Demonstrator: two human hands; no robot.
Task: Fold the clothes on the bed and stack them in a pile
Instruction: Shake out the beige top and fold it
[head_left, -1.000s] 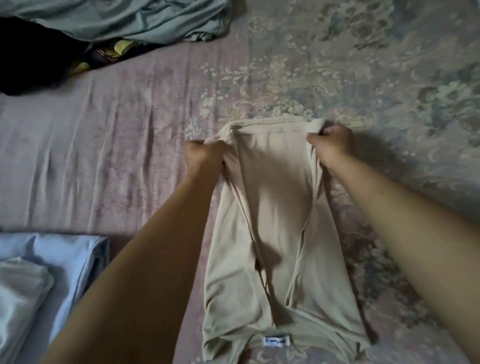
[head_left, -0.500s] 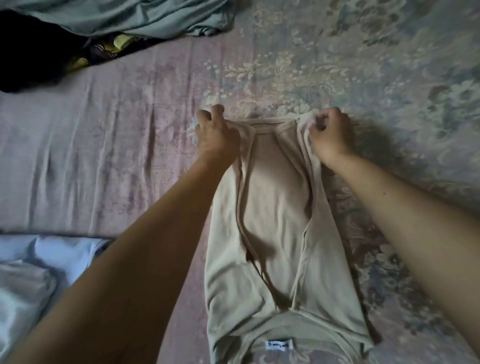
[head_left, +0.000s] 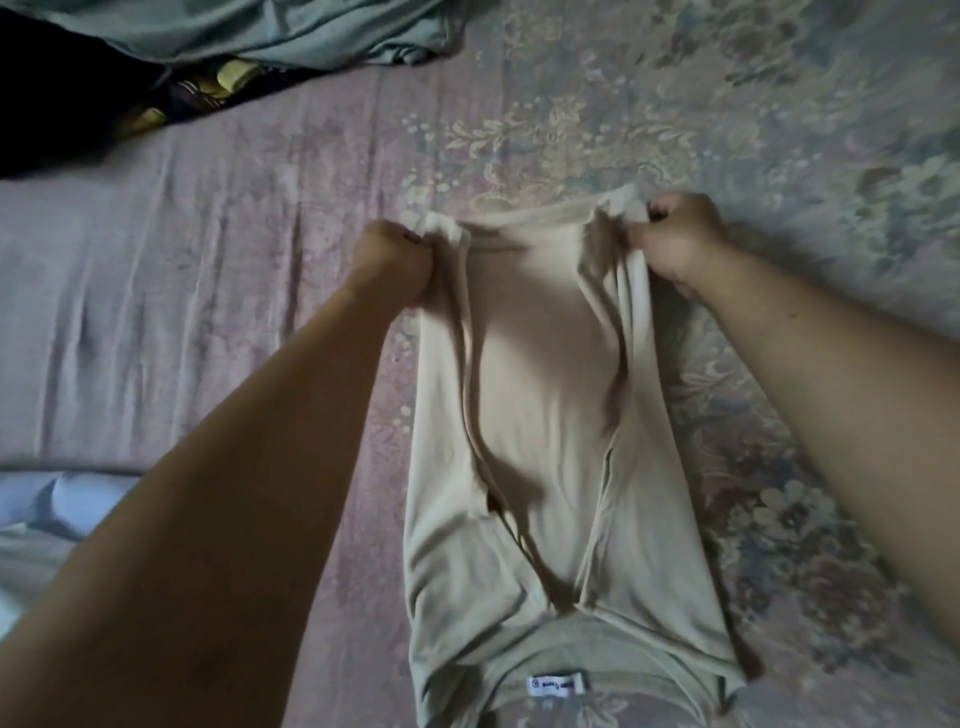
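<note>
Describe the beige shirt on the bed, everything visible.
The beige shirt is soft knit, lying lengthwise on the floral bedsheet, both sides folded inward. Its collar end with a white label is nearest the camera. The left hand and right hand grip the far corners, lifting that edge.

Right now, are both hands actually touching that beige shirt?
Touching. The head view shows the left hand and right hand each gripping a far corner of the beige shirt.
</note>
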